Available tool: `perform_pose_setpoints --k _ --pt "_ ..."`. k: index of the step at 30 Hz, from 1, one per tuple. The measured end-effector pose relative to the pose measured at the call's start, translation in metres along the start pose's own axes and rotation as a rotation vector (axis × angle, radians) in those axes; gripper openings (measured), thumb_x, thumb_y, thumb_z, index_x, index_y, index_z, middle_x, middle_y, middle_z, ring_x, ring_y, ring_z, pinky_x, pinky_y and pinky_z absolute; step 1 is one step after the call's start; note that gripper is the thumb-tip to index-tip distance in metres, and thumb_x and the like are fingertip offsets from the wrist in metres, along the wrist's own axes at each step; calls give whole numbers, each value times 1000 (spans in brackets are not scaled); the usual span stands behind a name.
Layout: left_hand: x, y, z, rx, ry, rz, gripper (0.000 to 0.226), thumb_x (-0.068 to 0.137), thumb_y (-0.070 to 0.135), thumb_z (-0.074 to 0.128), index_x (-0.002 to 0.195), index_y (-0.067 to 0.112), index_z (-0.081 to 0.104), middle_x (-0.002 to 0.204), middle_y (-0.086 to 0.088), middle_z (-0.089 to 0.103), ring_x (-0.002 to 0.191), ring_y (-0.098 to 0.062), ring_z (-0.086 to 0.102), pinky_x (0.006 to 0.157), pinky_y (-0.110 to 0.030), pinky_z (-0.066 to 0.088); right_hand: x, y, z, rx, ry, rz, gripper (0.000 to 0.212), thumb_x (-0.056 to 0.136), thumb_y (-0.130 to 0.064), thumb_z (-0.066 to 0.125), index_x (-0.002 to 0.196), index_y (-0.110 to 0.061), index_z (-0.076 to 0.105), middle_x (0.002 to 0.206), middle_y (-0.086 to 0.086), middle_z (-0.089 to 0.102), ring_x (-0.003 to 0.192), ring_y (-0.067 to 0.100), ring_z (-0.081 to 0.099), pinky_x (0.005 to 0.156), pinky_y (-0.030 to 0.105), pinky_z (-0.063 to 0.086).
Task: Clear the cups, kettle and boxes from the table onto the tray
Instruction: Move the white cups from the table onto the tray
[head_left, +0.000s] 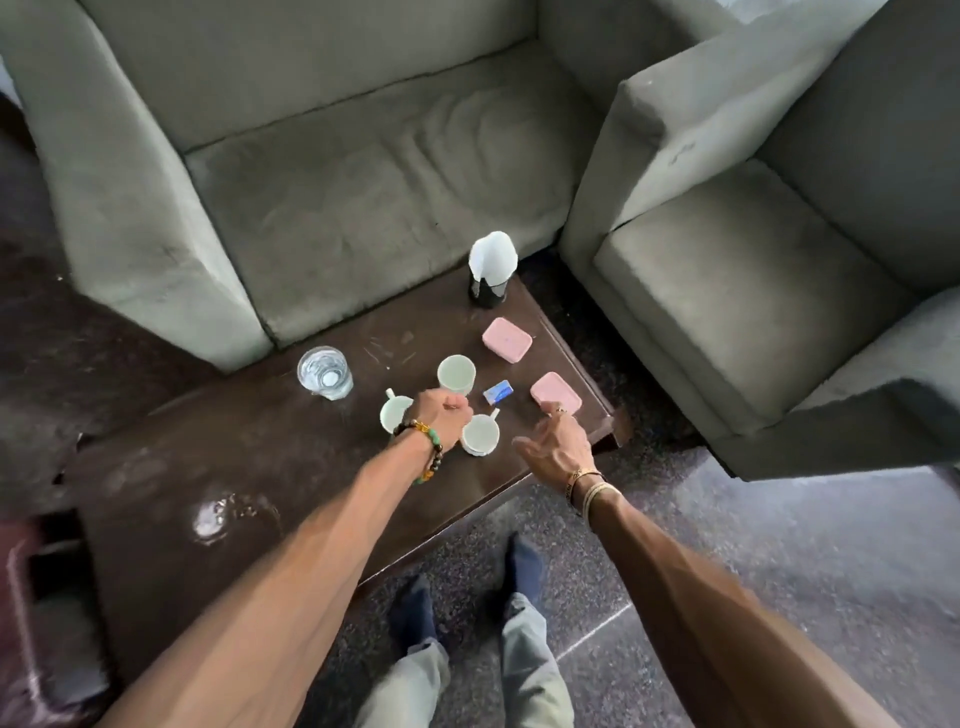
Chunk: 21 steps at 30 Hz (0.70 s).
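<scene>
Dark low bench (249, 467) betw. grey sofas (363, 197). Three pale mugs crowd mid-bench: far mug (456, 372), left mug (392, 414), near mug (479, 436). Left grip (441, 413) sits curled among them at the far mug's foot; can't tell if it has a handle. Right grip (558, 448) is wide, fingers relaxed, tips at the near pink box (555, 395). Further out: blue box (497, 391), far pink box (506, 339), water glass (324, 371). Risk, imo: mugs so close that lifting one knocks a neighbour; a wrist swing could tip the glass.
</scene>
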<state>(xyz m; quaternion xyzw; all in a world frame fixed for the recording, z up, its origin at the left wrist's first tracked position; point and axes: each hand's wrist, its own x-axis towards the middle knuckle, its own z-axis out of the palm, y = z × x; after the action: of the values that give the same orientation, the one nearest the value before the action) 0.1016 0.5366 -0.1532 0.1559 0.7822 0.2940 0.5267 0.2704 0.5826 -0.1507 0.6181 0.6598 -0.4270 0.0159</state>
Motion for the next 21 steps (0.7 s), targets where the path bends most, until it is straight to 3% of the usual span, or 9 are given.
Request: perform_pose_setpoints --k 5,9,12,15,18,21 --pt "46 -39 17 46 52 -91 28 83 7 64 111 8 65 116 -18 67 110 -36 63 97 -46 52 48 34 43 -45 -141 8 74 74 -23 81 136 -6 44 124 12 58 108 27 59 89 32 48" --pt "75 -57 29 83 57 -118 39 86 1 60 125 4 59 127 -19 62 117 -33 59 101 -40 48 79 51 66 -71 -187 26 70 69 -19 82 129 -6 48 122 12 58 108 26 59 83 25 45" --pt "89 -65 38 85 55 -140 47 86 -1 57 131 11 55 134 -11 58 124 -24 55 107 -33 43 100 55 78 -35 -226 62 83 70 -16 80 141 -5 39 133 13 53 118 26 56 99 34 47" --pt "101 -70 48 128 28 -115 55 86 0 51 138 18 49 141 -6 51 131 -21 47 112 -35 37 119 59 89 8 -238 78 92 68 -19 83 146 -9 36 139 9 49 122 24 55 103 35 46" --pt "113 -73 57 135 3 -101 59 85 -1 46 140 20 47 145 -1 48 135 -19 43 115 -31 32 133 62 102 26 -241 88 86 67 -23 83 141 -15 41 127 1 54 109 17 58 88 23 46" --pt "121 -80 62 131 17 -124 56 85 2 48 138 20 51 143 0 51 133 -20 46 112 -30 35 138 65 113 -36 -235 35 55 63 -26 80 113 -23 56 99 -5 61 85 15 60 63 20 43"
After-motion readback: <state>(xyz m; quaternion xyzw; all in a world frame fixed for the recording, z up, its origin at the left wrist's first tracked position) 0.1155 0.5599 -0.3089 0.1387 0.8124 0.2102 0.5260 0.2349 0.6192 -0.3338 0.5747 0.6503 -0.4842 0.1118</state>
